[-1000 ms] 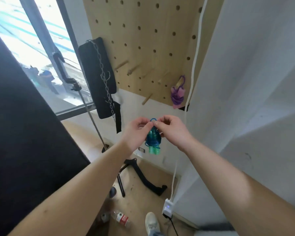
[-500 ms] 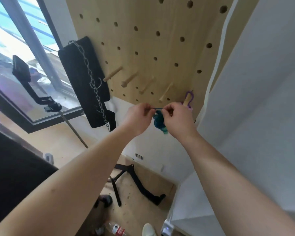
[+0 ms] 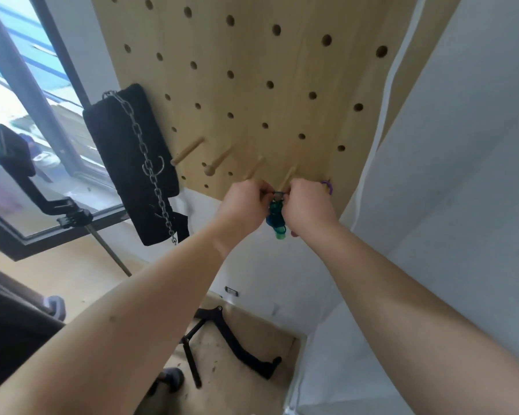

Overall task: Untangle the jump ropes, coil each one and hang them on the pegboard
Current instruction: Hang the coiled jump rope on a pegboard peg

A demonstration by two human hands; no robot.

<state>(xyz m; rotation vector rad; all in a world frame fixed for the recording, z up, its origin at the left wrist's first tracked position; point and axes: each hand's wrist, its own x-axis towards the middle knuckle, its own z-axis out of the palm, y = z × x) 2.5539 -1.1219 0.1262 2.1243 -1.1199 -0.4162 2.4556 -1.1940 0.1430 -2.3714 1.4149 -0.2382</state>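
Note:
A coiled blue-green jump rope (image 3: 275, 215) hangs between my hands, its green handle ends pointing down. My left hand (image 3: 244, 208) and my right hand (image 3: 306, 206) each pinch the top loop of the coil, stretched between them just under a wooden peg (image 3: 287, 178) at the bottom of the wooden pegboard (image 3: 252, 85). A purple jump rope (image 3: 327, 186) hangs at the board's lower right, mostly hidden behind my right hand.
Three more wooden pegs (image 3: 188, 151) stick out of the board's bottom rows to the left. A black padded strap with a metal chain (image 3: 150, 172) hangs at the board's left edge. A white wall panel (image 3: 462, 175) stands to the right, a black stand (image 3: 231, 339) on the floor below.
Both hands have risen with the blue-green coil from well below the board up to its bottom row of pegs, and the view has closed in on the pegboard.

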